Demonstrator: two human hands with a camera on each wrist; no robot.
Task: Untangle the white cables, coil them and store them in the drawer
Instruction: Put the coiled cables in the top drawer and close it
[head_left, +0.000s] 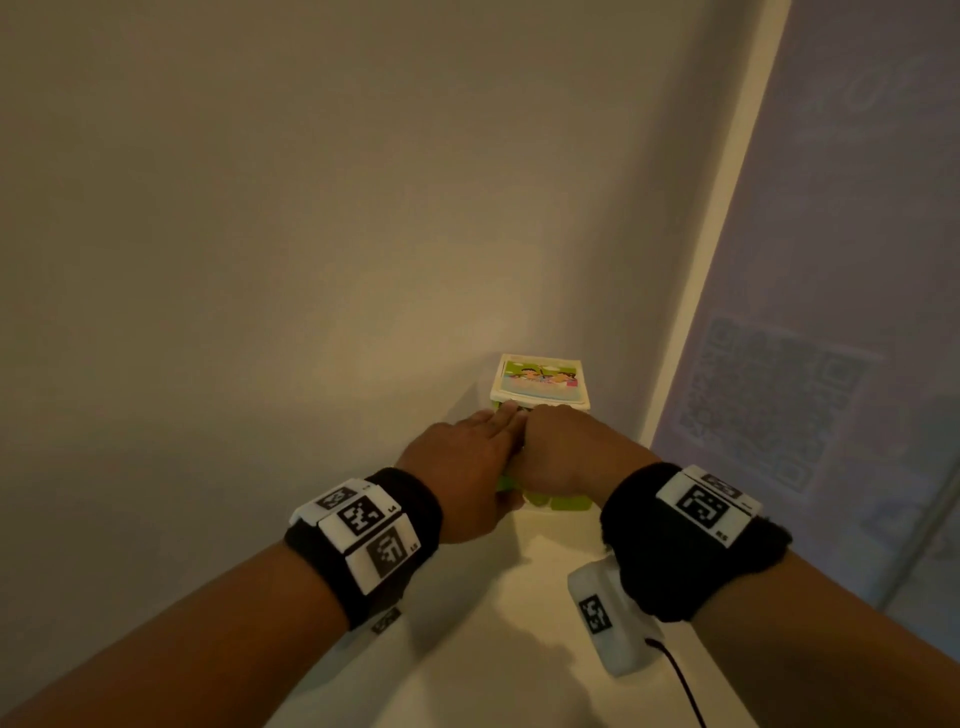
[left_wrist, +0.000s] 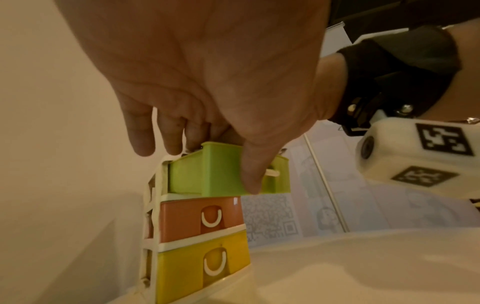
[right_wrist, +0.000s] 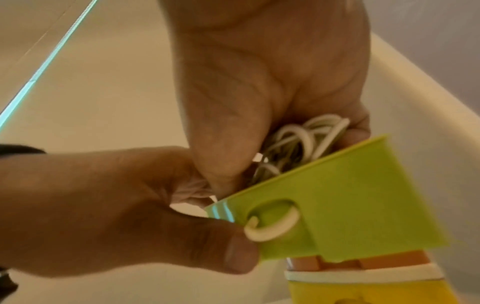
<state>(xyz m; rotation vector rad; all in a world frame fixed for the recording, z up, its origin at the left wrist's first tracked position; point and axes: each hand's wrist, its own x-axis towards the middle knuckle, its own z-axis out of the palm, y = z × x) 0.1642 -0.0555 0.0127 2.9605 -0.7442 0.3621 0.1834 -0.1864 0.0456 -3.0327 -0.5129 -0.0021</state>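
A small drawer unit (head_left: 540, 382) stands in the table's far corner. Its top green drawer (left_wrist: 207, 172) is pulled out; the orange drawer (left_wrist: 182, 218) and yellow drawer (left_wrist: 182, 269) below are closed. My left hand (head_left: 480, 447) grips the green drawer's front corner, thumb (right_wrist: 223, 253) beside the white handle (right_wrist: 275, 226), fingers over the rim. My right hand (head_left: 558, 444) holds a coiled bundle of white cables (right_wrist: 303, 142) and presses it down into the open green drawer (right_wrist: 350, 205). In the head view the hands hide the cables.
The unit sits on a white table (head_left: 519, 623) against a plain wall (head_left: 260, 260) on the left. A pale panel with a QR code (head_left: 769, 410) rises on the right. My right wrist camera (left_wrist: 415, 152) hangs close beside the drawers.
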